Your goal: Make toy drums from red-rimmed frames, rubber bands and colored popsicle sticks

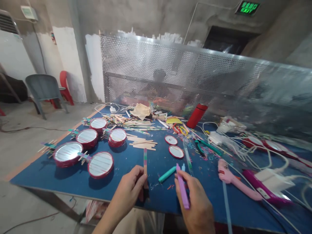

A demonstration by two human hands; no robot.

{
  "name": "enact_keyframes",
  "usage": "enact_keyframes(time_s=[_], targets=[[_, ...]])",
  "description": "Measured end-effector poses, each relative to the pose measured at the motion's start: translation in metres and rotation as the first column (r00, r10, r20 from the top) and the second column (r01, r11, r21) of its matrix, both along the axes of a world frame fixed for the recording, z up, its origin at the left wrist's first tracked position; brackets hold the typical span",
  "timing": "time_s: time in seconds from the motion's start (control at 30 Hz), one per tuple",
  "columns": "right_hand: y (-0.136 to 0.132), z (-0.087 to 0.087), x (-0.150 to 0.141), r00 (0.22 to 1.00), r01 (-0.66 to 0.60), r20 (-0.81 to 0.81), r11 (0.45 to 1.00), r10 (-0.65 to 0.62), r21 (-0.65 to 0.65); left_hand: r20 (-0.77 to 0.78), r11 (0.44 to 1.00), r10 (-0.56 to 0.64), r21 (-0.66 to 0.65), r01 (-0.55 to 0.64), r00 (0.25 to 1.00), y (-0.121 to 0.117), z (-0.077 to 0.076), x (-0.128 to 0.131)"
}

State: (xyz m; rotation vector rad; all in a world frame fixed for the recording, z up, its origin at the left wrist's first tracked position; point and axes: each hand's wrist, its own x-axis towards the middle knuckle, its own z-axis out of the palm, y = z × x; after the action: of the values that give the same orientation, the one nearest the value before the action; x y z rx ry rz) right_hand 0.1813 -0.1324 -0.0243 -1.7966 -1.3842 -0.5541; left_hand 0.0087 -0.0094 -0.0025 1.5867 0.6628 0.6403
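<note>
My left hand (133, 183) pinches a wooden craft stick (145, 159) upright near the table's front edge; its upper part carries purple and green bands. My right hand (195, 198) is closed around a purple marker (182, 190), which tilts up and away from me. A light blue tip (183, 167) shows beside the marker, and I cannot tell whether it is also held. Between the hands lies a teal marker (167, 174). Beyond it are two small round red-rimmed pieces (175, 151). On the left sit several red-rimmed discs (100, 164) with sticks attached.
Plain craft sticks (143, 143) and a larger pile of sticks (131, 123) lie at the back. A red bottle (197, 116), pliers (212, 148), white cables (258, 143), a pink glue gun (237, 182) and a purple device (263, 188) occupy the right. Perforated metal (146, 65) borders the far edge.
</note>
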Motion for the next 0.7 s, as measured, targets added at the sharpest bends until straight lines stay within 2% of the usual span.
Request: enact_keyframes(time_s=[0.07,0.17,0.23,0.33,0.43,0.53,0.6,0.7], targets=[[-0.011,-0.002,0.018,0.989,0.136,0.076,0.987,-0.129,-0.088,0.012,1.000,-0.007,-0.020,0.007,1.000,0.001,-0.001,0.001],[-0.022,-0.007,0.036,0.939,0.325,0.195,0.920,-0.285,-0.220,0.040,0.996,-0.015,-0.087,0.019,0.999,0.002,-0.003,0.002],[-0.024,-0.011,0.041,0.918,0.374,0.250,0.881,-0.307,-0.291,0.053,0.993,-0.025,-0.116,0.031,0.998,0.002,-0.005,0.003],[-0.025,-0.013,0.041,0.924,0.352,0.278,0.869,-0.263,-0.349,0.056,0.992,-0.047,-0.112,0.053,0.997,0.004,-0.008,0.002],[-0.026,-0.011,0.034,0.917,0.360,0.294,0.873,-0.268,-0.327,0.024,0.996,-0.051,-0.075,0.053,0.998,0.005,-0.009,0.001],[-0.035,-0.005,0.031,0.907,0.343,0.328,0.914,-0.262,-0.217,0.007,0.998,-0.022,-0.060,0.023,1.000,0.006,-0.005,0.001],[-0.046,0.000,0.032,0.902,0.320,0.346,0.938,-0.258,-0.135,0.006,0.998,-0.012,-0.065,0.012,1.000,0.006,-0.001,0.001],[-0.069,0.003,0.042,0.895,0.331,0.339,0.941,-0.289,-0.072,0.009,0.998,-0.031,-0.052,0.031,0.999,0.007,0.001,0.002]])
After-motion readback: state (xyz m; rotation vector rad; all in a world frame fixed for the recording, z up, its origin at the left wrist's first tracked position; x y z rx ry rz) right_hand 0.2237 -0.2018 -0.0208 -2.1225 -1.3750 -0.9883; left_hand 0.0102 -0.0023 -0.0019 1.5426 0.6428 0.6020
